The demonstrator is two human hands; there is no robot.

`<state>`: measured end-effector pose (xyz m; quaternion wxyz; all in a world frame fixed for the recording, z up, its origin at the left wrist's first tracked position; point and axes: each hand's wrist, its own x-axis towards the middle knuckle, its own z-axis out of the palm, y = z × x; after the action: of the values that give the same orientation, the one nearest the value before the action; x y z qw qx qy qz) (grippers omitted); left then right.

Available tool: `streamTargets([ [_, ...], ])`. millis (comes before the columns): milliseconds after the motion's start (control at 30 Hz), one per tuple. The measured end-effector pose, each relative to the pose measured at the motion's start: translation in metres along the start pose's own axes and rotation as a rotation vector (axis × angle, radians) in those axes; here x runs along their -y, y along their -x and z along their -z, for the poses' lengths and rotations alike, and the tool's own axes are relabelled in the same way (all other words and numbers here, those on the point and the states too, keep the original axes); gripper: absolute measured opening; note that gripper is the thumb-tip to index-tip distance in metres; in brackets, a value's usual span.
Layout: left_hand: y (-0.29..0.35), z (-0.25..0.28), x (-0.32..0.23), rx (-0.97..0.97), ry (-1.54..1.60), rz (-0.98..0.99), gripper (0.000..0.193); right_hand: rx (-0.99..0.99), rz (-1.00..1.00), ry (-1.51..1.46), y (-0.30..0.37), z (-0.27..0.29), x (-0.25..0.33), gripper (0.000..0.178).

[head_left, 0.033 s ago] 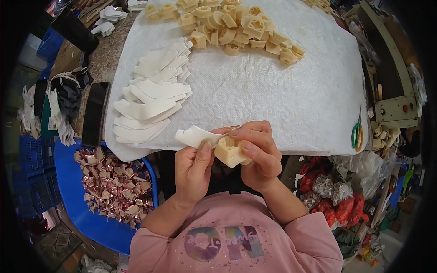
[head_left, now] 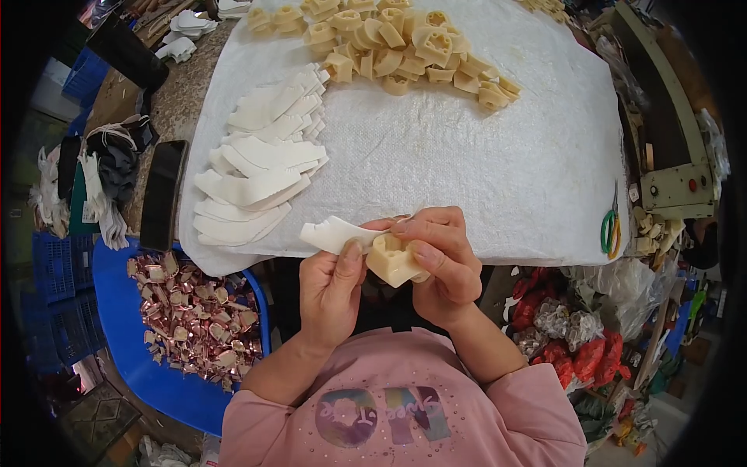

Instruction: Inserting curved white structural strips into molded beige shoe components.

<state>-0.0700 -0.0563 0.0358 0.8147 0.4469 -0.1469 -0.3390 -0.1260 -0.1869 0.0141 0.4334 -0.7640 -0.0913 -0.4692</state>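
Just past the table's near edge, my left hand (head_left: 333, 288) is closed on a thin curved white strip (head_left: 336, 233) with a notched edge, pinched under the thumb. My right hand (head_left: 445, 265) grips a hollow cream-coloured plastic heel block (head_left: 391, 261), its opening turned upward. The strip's right end meets the block, partly behind my fingers. Fanned rows of similar white strips (head_left: 261, 167) lie on the left of the white woven sheet (head_left: 436, 163). A heap of similar cream blocks (head_left: 389, 43) sits at the far side.
Left of my lap stands a blue tub (head_left: 179, 397) full of shiny pink-bronze pieces (head_left: 194, 319). A dark phone (head_left: 163, 194) lies at the table's left edge. Scissors (head_left: 611, 229) with green and orange handles rest at the right, near a greenish machine frame (head_left: 677, 183) and red bags (head_left: 587, 358).
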Motion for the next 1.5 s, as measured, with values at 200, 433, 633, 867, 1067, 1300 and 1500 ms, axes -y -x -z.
streamTargets([
  [200,0.005,0.003,0.005,-0.073,-0.075,0.032,0.039,0.047,-0.004,0.041,-0.002,0.003,0.001,0.050],
  [433,0.007,0.001,0.005,-0.033,-0.326,-0.021,0.043,0.099,0.043,0.280,0.002,0.003,0.001,0.043],
  [633,0.001,0.010,-0.001,0.012,-0.552,-0.132,0.043,0.054,0.035,0.285,0.002,0.002,-0.010,0.039],
  [867,0.001,0.005,-0.015,-0.175,-0.796,-0.277,0.022,0.396,-0.064,0.539,-0.021,0.017,0.022,0.026],
  [1067,0.001,0.007,0.001,-0.090,-0.922,-0.376,0.013,0.580,-0.154,0.565,-0.021,0.019,0.026,0.024],
  [1300,-0.005,0.009,0.005,0.013,-1.105,-0.584,0.019,0.545,-0.180,0.514,-0.013,0.017,0.010,0.024],
  [1500,-0.005,0.024,0.013,-0.013,-0.661,-0.340,0.017,0.390,-0.214,0.227,-0.009,0.022,0.002,0.032],
])
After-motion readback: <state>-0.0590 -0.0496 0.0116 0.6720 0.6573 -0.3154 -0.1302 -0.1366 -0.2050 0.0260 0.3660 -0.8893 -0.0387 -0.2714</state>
